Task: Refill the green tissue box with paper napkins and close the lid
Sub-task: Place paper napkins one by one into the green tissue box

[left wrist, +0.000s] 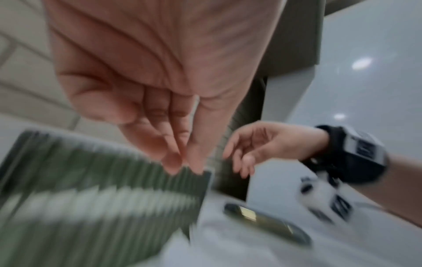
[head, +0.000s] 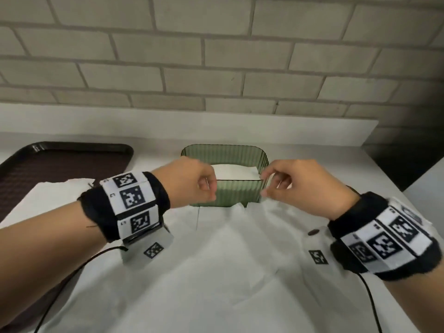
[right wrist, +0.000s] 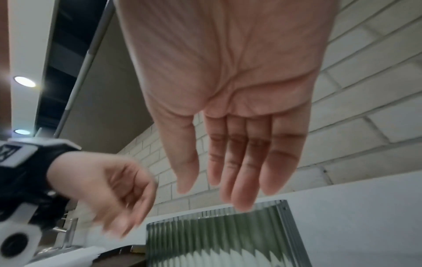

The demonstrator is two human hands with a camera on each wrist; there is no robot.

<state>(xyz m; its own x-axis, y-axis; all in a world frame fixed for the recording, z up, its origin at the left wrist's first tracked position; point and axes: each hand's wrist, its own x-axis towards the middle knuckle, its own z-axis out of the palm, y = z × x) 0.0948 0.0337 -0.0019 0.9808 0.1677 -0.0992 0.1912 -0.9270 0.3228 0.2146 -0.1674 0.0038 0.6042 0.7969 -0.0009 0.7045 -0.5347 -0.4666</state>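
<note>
The green ribbed tissue box (head: 237, 193) stands lidless in the middle of the white counter, with a stack of white paper napkins (head: 236, 171) lying inside it. My left hand (head: 210, 188) hovers at the box's front left corner, fingers loosely curled, holding nothing. In the blurred left wrist view its fingertips (left wrist: 182, 166) sit just above the box wall (left wrist: 102, 189). My right hand (head: 266, 186) is at the front right corner. Its straight, relaxed fingers (right wrist: 239, 195) hang over the box rim (right wrist: 217, 213) and are empty. No lid is clearly recognisable.
A dark brown tray (head: 60, 164) lies at the left. A large creased white paper sheet (head: 228, 260) covers the counter in front of the box. A dark oblong object (left wrist: 267, 222) lies under my right wrist. A brick wall stands behind; the counter ends at the right (head: 408, 186).
</note>
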